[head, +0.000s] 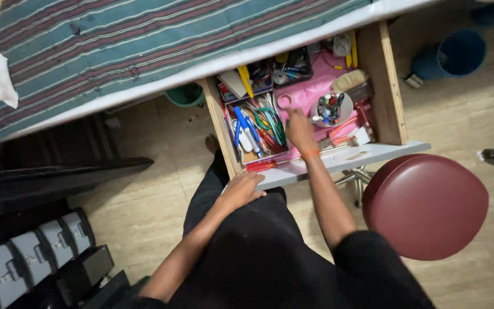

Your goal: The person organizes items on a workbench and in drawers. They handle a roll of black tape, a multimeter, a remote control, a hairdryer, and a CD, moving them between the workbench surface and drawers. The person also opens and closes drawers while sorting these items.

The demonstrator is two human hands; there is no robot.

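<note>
Left hand (242, 189) rests on the front edge of the open drawer (338, 160), fingers curled over it. Right hand (300, 130) reaches inside, fingers loosely together, held on nothing. Pink tape roll (284, 101) lies just off its fingertips at 11 o'clock. Round tub (331, 109) of small parts at 2 o'clock. Red stool (427, 206) stands beside the drawer.

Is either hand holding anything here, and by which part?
The left hand grips the open drawer by its front edge. The right hand reaches inside; whether it holds anything cannot be told.
</note>
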